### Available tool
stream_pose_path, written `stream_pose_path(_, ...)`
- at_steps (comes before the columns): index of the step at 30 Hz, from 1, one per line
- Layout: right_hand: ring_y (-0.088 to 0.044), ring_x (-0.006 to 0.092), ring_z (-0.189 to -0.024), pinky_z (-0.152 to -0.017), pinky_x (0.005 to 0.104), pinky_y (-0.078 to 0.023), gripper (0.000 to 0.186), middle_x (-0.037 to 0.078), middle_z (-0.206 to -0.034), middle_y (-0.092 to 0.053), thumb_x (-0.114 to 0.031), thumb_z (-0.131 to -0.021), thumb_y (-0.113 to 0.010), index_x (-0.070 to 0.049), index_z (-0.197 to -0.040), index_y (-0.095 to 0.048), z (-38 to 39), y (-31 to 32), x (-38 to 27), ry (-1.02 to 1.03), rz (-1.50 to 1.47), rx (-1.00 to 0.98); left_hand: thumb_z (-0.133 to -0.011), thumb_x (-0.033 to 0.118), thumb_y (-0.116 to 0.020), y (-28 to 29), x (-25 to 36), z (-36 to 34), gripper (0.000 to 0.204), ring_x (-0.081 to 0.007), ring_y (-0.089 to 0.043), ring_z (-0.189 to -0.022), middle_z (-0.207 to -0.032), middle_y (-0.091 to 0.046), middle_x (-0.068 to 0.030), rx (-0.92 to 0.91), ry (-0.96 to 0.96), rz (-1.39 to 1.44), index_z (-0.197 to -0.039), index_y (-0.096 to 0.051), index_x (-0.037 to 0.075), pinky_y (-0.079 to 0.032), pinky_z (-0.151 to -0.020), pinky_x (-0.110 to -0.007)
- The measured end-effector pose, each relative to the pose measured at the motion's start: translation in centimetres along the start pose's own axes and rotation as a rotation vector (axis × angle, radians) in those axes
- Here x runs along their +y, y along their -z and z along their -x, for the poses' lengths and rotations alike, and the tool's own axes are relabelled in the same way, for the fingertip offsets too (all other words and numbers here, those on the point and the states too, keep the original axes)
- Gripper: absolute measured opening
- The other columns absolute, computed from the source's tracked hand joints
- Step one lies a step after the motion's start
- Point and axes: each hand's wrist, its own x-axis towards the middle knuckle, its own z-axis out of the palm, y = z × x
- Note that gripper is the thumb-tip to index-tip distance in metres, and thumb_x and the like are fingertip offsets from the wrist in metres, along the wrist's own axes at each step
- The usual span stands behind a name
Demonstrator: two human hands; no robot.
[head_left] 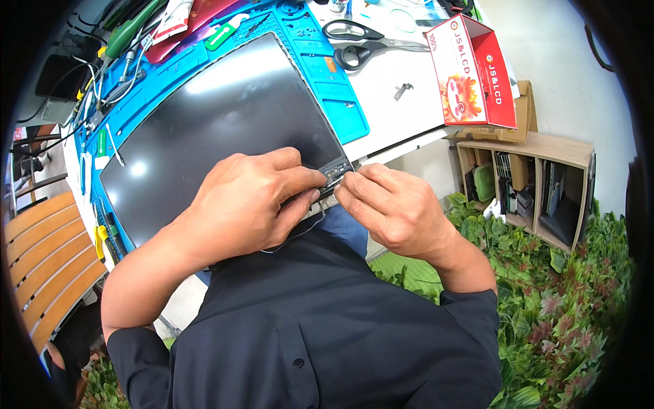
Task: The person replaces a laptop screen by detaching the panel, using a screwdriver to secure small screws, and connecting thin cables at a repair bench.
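Observation:
A large black display panel [225, 116] lies flat on a blue work mat [337, 88]. My left hand [248, 201] rests on the panel's near edge, fingers pinching its near right corner. My right hand [395, 208] meets it from the right, fingertips on the same corner where a small dark strip [336, 170] with connectors sits. Both hands touch this corner piece. A thin dark cable [300, 228] hangs below the hands.
Black scissors [361, 42] and a small metal bracket [403, 89] lie on the white table. A red and white box [473, 71] stands at the table's right edge. Tools and cables crowd the upper left. A wooden shelf [538, 184] stands among green foliage at right. A wooden bench [48, 266] is at left.

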Motion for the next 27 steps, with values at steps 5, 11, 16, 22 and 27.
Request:
stream_pose_path(5,-0.070,0.0239,-0.095,-0.073,0.0325,-0.059,0.030,0.011,-0.106,-0.071,-0.011,-0.076,-0.070,0.004,-0.102,-0.073,0.4,-0.3,0.1,-0.003,-0.009,0.027,-0.089,0.011,-0.080,-1.2,0.2,-0.4,0.012,-0.0302,-0.068,-0.065,-0.078,-0.067,-0.0094,0.005,0.014,-0.014,-0.099,-0.080,0.006,-0.054,-0.059,-0.040)
stream_pose_path(11,-0.069,0.0239,-0.095,-0.073,0.0323,-0.058,0.031,0.011,-0.106,-0.070,-0.010,-0.075,-0.071,0.004,-0.103,-0.073,0.3,-0.4,0.1,-0.009,-0.033,0.045,-0.089,0.010,-0.079,-1.9,0.1,-1.1,0.009,-0.0289,-0.068,-0.065,-0.077,-0.067,-0.0096,0.048,0.034,0.027,-0.096,-0.079,0.006,-0.054,-0.060,-0.039)
stream_pose_path(16,-0.069,0.0234,-0.094,-0.072,0.0325,-0.058,0.030,0.010,-0.106,-0.070,-0.010,-0.076,-0.071,0.003,-0.103,-0.072,0.4,-0.3,0.1,-0.021,-0.039,0.047,-0.088,0.009,-0.079,-1.7,0.2,-1.5,0.009,-0.0258,-0.067,-0.063,-0.076,-0.066,-0.0092,0.055,0.082,0.045,-0.096,-0.078,0.007,-0.053,-0.059,-0.038)
stream_pose_path(22,-0.069,0.0230,-0.095,-0.073,0.0323,-0.059,0.027,0.009,-0.106,-0.070,-0.011,-0.078,-0.071,0.002,-0.101,-0.072,0.6,-0.6,0.1,-0.029,-0.038,0.068,-0.086,0.010,-0.081,-1.1,0.6,-0.7,0.013,-0.0253,-0.066,-0.059,-0.077,-0.065,-0.0088,0.040,-0.008,-0.035,-0.099,-0.080,0.008,-0.051,-0.056,-0.038)
stream_pose_path(27,-0.069,0.0236,-0.095,-0.073,0.0326,-0.059,0.027,0.009,-0.107,-0.071,-0.010,-0.078,-0.071,0.002,-0.102,-0.072,0.7,-0.6,0.3,-0.040,-0.058,0.082,-0.086,0.012,-0.081,-2.3,0.5,-0.9,0.012,-0.0274,-0.066,-0.060,-0.075,-0.065,-0.0090,0.089,0.044,0.020,-0.097,-0.080,0.006,-0.051,-0.056,-0.039)
